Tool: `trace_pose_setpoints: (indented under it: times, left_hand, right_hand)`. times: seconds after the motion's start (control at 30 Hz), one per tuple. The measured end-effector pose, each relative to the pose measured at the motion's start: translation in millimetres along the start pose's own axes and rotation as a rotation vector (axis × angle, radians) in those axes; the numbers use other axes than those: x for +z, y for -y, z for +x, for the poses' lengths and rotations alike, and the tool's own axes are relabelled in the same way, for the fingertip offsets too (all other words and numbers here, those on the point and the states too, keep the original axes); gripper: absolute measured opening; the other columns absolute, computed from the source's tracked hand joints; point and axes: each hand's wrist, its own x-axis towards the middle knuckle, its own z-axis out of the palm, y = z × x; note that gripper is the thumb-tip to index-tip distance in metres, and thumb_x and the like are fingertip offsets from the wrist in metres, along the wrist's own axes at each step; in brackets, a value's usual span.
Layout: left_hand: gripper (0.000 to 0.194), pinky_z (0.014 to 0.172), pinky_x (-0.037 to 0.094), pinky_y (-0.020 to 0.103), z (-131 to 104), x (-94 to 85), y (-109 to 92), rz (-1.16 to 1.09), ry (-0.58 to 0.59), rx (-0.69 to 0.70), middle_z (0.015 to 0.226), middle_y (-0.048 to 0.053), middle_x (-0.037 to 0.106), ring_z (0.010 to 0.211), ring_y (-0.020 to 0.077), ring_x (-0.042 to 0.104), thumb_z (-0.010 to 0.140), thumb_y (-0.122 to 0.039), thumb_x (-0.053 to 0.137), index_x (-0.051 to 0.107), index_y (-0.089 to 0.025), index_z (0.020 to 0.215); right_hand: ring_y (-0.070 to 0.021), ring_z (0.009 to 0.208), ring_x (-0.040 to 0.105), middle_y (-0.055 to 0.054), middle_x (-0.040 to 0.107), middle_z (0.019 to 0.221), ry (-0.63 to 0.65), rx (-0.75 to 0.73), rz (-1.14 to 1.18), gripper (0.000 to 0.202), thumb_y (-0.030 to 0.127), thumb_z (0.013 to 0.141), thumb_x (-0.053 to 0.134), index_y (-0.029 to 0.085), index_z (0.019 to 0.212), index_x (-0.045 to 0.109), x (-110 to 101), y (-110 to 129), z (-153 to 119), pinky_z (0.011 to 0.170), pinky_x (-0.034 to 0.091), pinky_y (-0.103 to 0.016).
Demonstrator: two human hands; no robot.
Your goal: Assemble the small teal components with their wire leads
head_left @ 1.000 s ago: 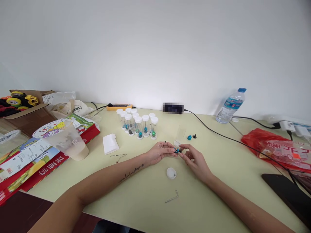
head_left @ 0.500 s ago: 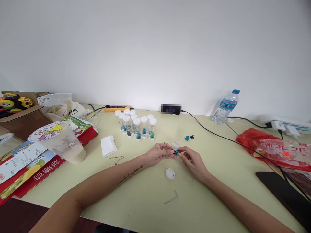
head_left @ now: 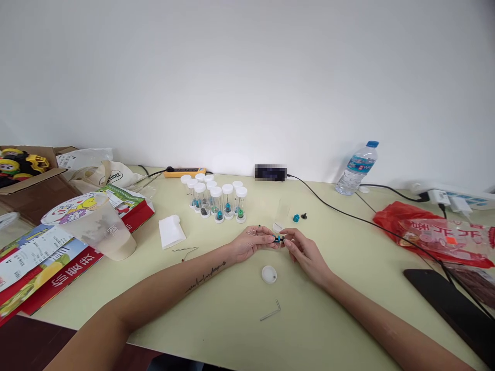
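Above the table, my left hand (head_left: pixel 251 242) pinches a small blue-and-black part (head_left: pixel 278 239) between thumb and fingers; its exact kind is too small to make out. The thumb and forefinger of my right hand (head_left: pixel 307 252) close on the right end of that part. Just beyond my hands lies a clear plastic tube (head_left: pixel 282 212). To its right are a small blue piece (head_left: pixel 296 218) and a black screw-like piece (head_left: pixel 303 216). A white round cap (head_left: pixel 269 274) with a tiny dark bit inside lies nearer me, and in front of it an Allen key (head_left: pixel 269 311).
Several white-capped clear tubes (head_left: pixel 216 203) stand behind my left hand. Left of them are a white packet (head_left: pixel 171 232), a plastic cup (head_left: pixel 116 234) and a cardboard box (head_left: pixel 34 190). A water bottle (head_left: pixel 356 169), a black cable (head_left: pixel 328 202) and a red bag (head_left: pixel 390 221) are on the right.
The view has shifted slightly. Both hands still meet at the small part, which has turned a little, and the right fingers have shifted slightly at its end.
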Motion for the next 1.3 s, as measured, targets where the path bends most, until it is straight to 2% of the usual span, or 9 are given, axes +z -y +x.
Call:
trace_pose_setpoints:
  times: [0.2,0.47,0.67,1.3]
  left_hand:
    - [0.032,0.082,0.046,0.031,-0.7,1.0,-0.7,0.004,0.017,-0.001,0.08,0.007,0.065,0.075,0.0155,0.063,0.06,-0.025,0.073,0.06,-0.008,0.083]
    - [0.03,0.083,0.045,0.03,-1.1,0.3,-0.7,0.011,0.006,-0.002,0.082,0.007,0.065,0.075,0.0149,0.063,0.061,-0.024,0.072,0.059,-0.009,0.083]
    - [0.033,0.083,0.044,0.031,-1.4,1.2,-0.9,0.001,-0.002,0.016,0.086,0.009,0.065,0.077,0.0155,0.063,0.06,-0.025,0.073,0.059,-0.009,0.084]
    - [0.031,0.082,0.045,0.028,-1.3,0.5,0.5,0.009,-0.017,0.017,0.085,0.008,0.065,0.077,0.0143,0.063,0.061,-0.025,0.073,0.059,-0.009,0.084]
  right_hand:
    - [-0.0117,0.05,0.044,0.0,0.054,0.065,-0.031,-0.014,-0.01,0.031,0.045,0.088,0.035,0.02,0.098,0.051,0.2,1.1,-1.1,0.049,0.036,-0.024]
    - [-0.0109,0.049,0.043,0.001,0.054,0.062,0.002,-0.007,-0.023,0.033,0.043,0.09,0.032,0.02,0.091,0.055,-0.6,1.6,-0.3,0.049,0.035,-0.023]
    - [-0.0109,0.051,0.046,-0.001,0.059,0.075,-0.039,-0.006,0.01,0.033,0.043,0.09,0.031,0.021,0.108,0.048,-0.1,0.4,-1.1,0.052,0.038,-0.024]
    - [-0.0106,0.051,0.046,-0.001,0.059,0.076,-0.019,-0.033,-0.009,0.034,0.04,0.091,0.028,0.021,0.109,0.049,0.0,0.3,-1.6,0.052,0.04,-0.024]
